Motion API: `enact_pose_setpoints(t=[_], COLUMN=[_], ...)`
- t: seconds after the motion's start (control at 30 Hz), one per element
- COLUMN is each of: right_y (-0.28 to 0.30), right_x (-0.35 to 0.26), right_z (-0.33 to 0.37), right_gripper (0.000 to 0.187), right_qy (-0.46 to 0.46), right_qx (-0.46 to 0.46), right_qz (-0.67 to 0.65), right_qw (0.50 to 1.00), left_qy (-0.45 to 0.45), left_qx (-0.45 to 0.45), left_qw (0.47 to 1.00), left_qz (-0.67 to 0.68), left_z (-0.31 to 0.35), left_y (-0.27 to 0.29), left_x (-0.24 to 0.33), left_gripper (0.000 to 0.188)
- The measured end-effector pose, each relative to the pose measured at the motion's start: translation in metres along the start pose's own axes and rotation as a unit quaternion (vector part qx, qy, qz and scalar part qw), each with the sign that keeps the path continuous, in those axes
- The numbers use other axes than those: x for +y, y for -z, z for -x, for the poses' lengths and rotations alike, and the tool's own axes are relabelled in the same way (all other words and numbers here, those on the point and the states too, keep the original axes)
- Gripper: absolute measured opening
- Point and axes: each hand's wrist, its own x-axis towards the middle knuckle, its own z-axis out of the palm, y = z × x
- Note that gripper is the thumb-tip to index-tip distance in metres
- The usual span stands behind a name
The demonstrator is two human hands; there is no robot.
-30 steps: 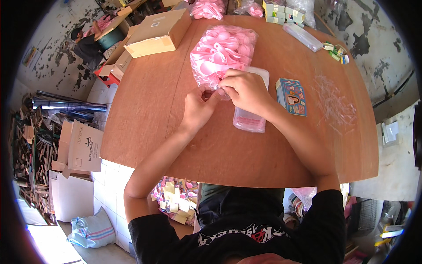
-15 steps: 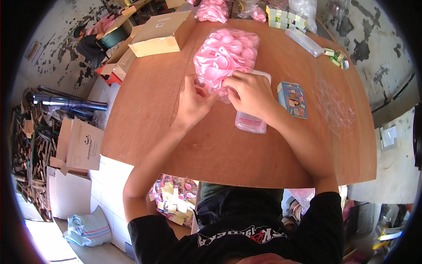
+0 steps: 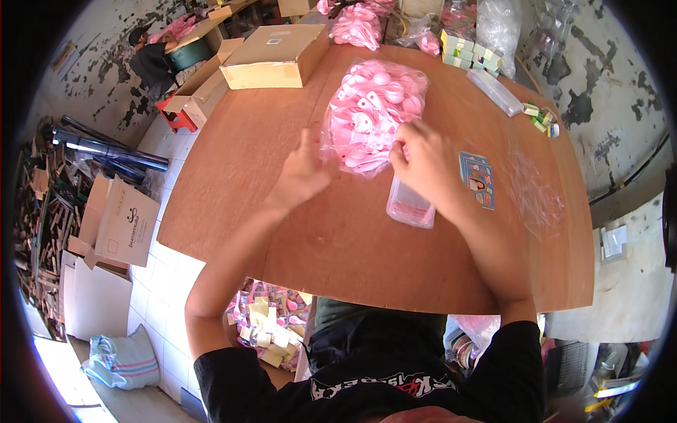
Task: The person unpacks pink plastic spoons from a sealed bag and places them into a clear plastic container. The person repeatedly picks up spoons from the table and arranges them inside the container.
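Nearest the person, the wooden table (image 3: 338,240) has a bare front area. Beyond it, a small clear packet with pink contents (image 3: 410,204) lies flat just beneath the right hand (image 3: 427,166). The right hand's fingers are curled closed, pinching the near edge of a clear plastic bag of pink pieces (image 3: 370,113). The left hand (image 3: 305,173) touches the bag's left side; its finger state cannot be determined. A printed card pack (image 3: 478,180) lies just right. A closed cardboard box (image 3: 275,56) sits farther off, at the left.

Both hands on clear bag of pink pieces (image 3: 372,116) — left hand (image 3: 305,173), right hand (image 3: 422,163) — brown table (image 3: 282,233).
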Motion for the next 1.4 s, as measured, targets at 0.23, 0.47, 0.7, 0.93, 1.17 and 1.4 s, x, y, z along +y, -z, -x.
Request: enact_pose_setpoints(t=[0.23, 0.47, 0.7, 0.93, 1.17, 1.4], right_y=[-0.041, -0.078, -0.084, -0.035, -0.061, -0.114], right_x=[-0.015, 0.037, 0.078, 0.080, 0.033, 0.065], right_z=[-0.004, -0.047, -0.077, -0.077, -0.097, -0.096], right_gripper=[0.017, 0.020, 0.016, 0.018, 0.012, 0.054], right_qy=[-0.013, -0.067, -0.113, -0.121, 0.060, 0.180], right_qx=[-0.058, -0.044, -0.037, -0.088, -0.116, -0.028], right_qz=[0.049, 0.070, 0.009, 0.114, -0.155, 0.181], right_qw=[0.997, 0.994, 0.993, 0.982, 0.979, 0.966], left_qy=[0.025, -0.023, -0.070, -0.076, -0.135, -0.146], left_qx=[-0.144, -0.078, -0.068, -0.107, 0.059, 0.015], left_qw=[0.989, 0.997, 0.995, 0.990, 0.989, 0.978], left_qz=[0.029, 0.009, -0.005, 0.046, -0.032, -0.146], left_z=[-0.040, -0.117, -0.169, -0.151, -0.142, -0.130], left_y=[-0.034, -0.085, -0.098, -0.053, -0.049, -0.035], left_x=[0.028, 0.005, -0.016, -0.023, -0.009, -0.006], left_gripper=[0.069, 0.061, 0.061, 0.040, 0.018, 0.023])
